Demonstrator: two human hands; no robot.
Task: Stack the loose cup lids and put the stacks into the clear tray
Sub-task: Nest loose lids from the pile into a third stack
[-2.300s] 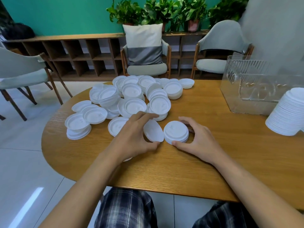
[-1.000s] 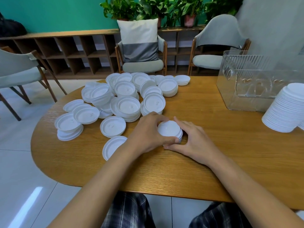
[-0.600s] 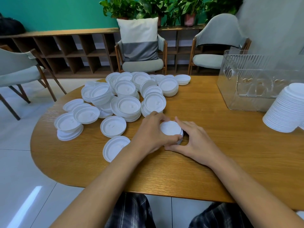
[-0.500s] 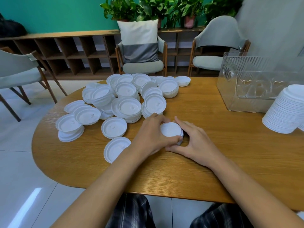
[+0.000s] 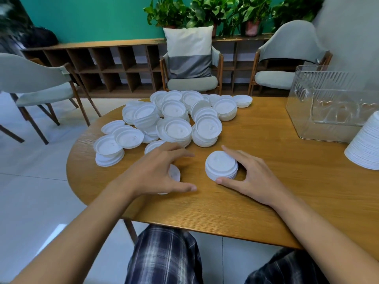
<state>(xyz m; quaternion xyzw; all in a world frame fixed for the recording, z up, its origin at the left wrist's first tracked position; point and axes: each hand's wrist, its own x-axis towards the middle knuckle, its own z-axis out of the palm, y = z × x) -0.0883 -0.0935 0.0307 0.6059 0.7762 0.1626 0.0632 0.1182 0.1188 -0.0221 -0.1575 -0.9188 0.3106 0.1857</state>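
Your right hand (image 5: 254, 177) cups the small stack (image 5: 220, 162) of lids on the surface (image 5: 287, 191). The thumb sits at its near edge, the fingers arch round the far side, and the wrist is low, with the forearm coming in from the lower right. That grip is closed on the stack, lightly by the look of it.

Your left hand (image 5: 158, 175) hovers spread over a single lid (image 5: 174, 173) just left of the stack, thumb stretched out along the wood, fingers fanned and gently bent. Its grip is released. The lid is half hidden under the palm, and whether your fingertips touch it cannot be told.

The step in hand looks like adding that lid to the stack. Pinch it by the rim rather than flattening it, then lift it clear. Bring it over the stack the same way up as those below, so the rims nest. Use the right hand as a fence to steady the stack while the lid seats, then press down evenly.

The heap of loose lids (image 5: 176, 128) lies just beyond both hands. The clear tray (image 5: 332, 103) stands well apart at the far right, and a tall stack (image 5: 367, 146) sits just in front of it.
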